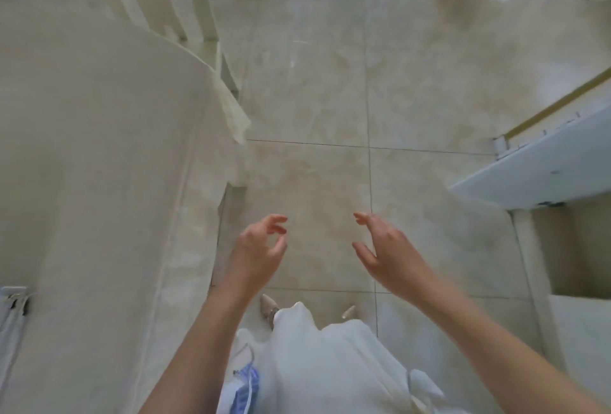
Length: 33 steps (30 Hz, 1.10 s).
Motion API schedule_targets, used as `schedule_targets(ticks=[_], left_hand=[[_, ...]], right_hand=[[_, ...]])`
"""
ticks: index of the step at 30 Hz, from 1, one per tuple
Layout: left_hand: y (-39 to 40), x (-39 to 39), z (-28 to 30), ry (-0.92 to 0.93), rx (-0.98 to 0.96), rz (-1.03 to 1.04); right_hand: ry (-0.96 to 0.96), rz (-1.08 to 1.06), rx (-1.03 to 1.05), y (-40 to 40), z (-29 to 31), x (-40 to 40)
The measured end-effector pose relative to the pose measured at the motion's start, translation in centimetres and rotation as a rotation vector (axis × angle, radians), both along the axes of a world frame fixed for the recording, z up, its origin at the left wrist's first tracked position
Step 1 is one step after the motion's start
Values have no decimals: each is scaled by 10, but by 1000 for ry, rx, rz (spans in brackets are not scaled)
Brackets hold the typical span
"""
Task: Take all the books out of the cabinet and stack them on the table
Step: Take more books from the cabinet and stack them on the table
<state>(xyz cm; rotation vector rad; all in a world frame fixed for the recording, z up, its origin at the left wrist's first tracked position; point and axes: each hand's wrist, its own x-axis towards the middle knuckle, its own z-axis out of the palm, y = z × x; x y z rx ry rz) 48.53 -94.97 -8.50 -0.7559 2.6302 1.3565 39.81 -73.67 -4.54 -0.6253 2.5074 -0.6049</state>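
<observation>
both hands, left hand and right hand, hang empty, fingers loosely curled.

We take the tabletop as our landmark; it fills the left side. Chairs stand at its far edge. Right of the tabletop lies the floor, and over that floor, near the tabletop's near corner, hang our left hand and, further right, our right hand, apart from each other. Our shoes rest on the floor below the hands. Well right of the tabletop, across the floor, stands the cabinet.
</observation>
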Motion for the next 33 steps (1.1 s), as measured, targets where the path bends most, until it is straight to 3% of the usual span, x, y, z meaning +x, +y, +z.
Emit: schedule_targets(ticks=[7, 18, 33], left_hand=[[153, -85, -19, -60, 134, -353], [373, -205, -14, -29, 66, -755], [631, -386, -1, -21, 82, -1085]], right_hand=[[0, -248, 23, 166, -1, -15], [19, -750, 10, 368, 2, -49], [49, -1003, 163, 606, 26, -194]])
